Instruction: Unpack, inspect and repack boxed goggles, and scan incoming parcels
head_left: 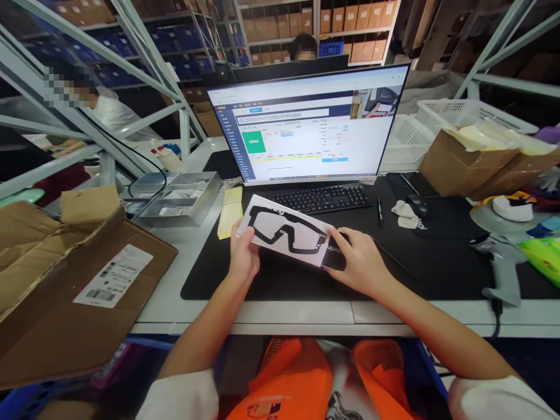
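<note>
Head view shows the box [289,234] at frame centre, its long axis sloping down rightward, the left hand [244,254] gripping its left end, the right hand [361,261] its dark right end.

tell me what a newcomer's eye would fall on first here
Probably the white box with a black eyewear print, held by its ends between the left hand and right hand, over the black desk mat. The bright monitor behind it likely comes next. Then perhaps the big open cardboard box at the left side and the orange cloth below the desk.
</note>
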{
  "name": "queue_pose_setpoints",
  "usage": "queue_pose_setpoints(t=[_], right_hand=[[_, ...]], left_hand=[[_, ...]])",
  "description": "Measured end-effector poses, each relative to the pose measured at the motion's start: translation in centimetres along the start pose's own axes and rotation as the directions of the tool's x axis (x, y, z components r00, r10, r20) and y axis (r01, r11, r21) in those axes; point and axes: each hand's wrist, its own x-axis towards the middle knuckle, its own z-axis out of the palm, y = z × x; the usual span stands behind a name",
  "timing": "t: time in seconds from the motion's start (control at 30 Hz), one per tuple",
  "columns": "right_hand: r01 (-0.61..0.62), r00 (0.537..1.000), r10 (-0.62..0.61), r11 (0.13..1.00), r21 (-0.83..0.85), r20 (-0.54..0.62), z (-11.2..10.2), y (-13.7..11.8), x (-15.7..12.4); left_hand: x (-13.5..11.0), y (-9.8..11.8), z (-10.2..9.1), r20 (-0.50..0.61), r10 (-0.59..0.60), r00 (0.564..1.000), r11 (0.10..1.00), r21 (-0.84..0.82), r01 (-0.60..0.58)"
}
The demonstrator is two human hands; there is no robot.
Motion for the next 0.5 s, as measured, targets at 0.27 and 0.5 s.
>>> queue_pose_setpoints(t=[0.27, 0.5], right_hand=[[0.111, 0.986, -0.105, 0.993, 0.043, -0.133, -0.9, -1.9, -0.6], [0.084, 0.984, -0.062, 0.989, 0.125, -0.167, -0.8, 1.6, -2.0]], left_hand=[[0.7, 6.8, -1.4, -0.163, 0.270, 0.949, 0.952, -0.103, -0.289], [-0.6, 15.1, -5.7, -0.272, 0.659, 0.702, 0.751, 0.293, -0.592]])
